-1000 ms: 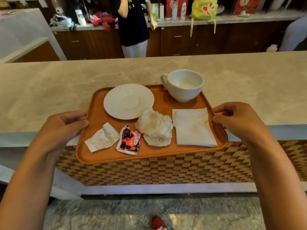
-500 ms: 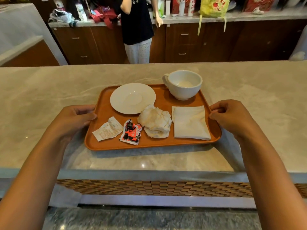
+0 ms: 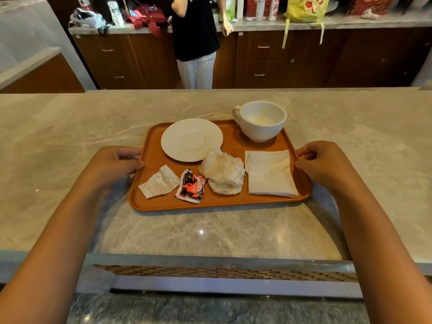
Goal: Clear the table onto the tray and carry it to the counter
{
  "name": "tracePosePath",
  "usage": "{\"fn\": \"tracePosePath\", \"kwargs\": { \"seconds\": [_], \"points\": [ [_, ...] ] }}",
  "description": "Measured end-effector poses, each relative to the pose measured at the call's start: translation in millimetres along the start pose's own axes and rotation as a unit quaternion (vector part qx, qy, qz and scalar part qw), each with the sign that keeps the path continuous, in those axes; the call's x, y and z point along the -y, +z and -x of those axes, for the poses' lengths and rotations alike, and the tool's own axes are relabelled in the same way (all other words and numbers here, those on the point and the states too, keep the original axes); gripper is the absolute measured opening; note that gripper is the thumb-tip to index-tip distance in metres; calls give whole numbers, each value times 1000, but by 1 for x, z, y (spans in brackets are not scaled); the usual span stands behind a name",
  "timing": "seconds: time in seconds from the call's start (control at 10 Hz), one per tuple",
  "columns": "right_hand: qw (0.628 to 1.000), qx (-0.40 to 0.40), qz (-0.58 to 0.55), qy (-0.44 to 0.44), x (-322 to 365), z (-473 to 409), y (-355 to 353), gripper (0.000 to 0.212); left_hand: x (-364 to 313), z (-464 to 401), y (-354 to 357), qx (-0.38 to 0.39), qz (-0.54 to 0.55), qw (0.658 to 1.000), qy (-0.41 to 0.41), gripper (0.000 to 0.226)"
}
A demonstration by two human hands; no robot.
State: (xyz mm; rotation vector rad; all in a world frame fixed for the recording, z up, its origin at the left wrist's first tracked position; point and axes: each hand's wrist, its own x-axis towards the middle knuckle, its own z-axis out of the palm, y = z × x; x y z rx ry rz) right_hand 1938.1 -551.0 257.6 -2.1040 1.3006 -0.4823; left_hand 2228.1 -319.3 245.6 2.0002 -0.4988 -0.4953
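1. an orange tray [image 3: 233, 202] sits flat on the big stone desk [image 3: 70, 136], a little way in from the near edge.
2. the left hand [image 3: 114, 163] is closed on the left rim of the tray, thumb on top and the other fingers curled under the edge.
3. the right hand [image 3: 320, 162] is closed on the right rim of the tray the same way, with its fingers bent around the edge.
4. a white cup [image 3: 260, 120] stands up straight in the far right corner of the tray. its handle points left and there is a little pale drink in the bottom.
5. a white saucer [image 3: 191, 139] lies on the far left part of the tray, just beside the cup but not touching it.
6. a scrunched-up napkin [image 3: 222, 174] sits in the middle, touching the near edge of the saucer.
7. a flat folded napkin [image 3: 270, 174] lies on the right side, just beside the scrunched one.
8. a red and black wrapper [image 3: 190, 186] lies near the front, with a crumpled receipt [image 3: 159, 182] just left of it.
9. behind the desk a person [image 3: 194, 31] in a black top stands at brown cupboards [image 3: 268, 59].
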Motion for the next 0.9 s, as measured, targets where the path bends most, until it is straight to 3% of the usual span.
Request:
{"fn": "tracePosePath", "kwargs": {
  "seconds": [0.5, 0.8, 0.9],
  "points": [
    [998, -6, 59, -35, 8, -5, 0, 24, 2, -11, 8, -94, -27, 993, 65, 31],
    [991, -11, 116, -67, 13, 5, 5, 25, -2, 1, 1, -48, 13, 998, 33, 27],
    [980, -77, 153, -101, 18, 23, 5, 25, 0, 21, -9, -39, 40, 998, 35, 26]
  ]
}}
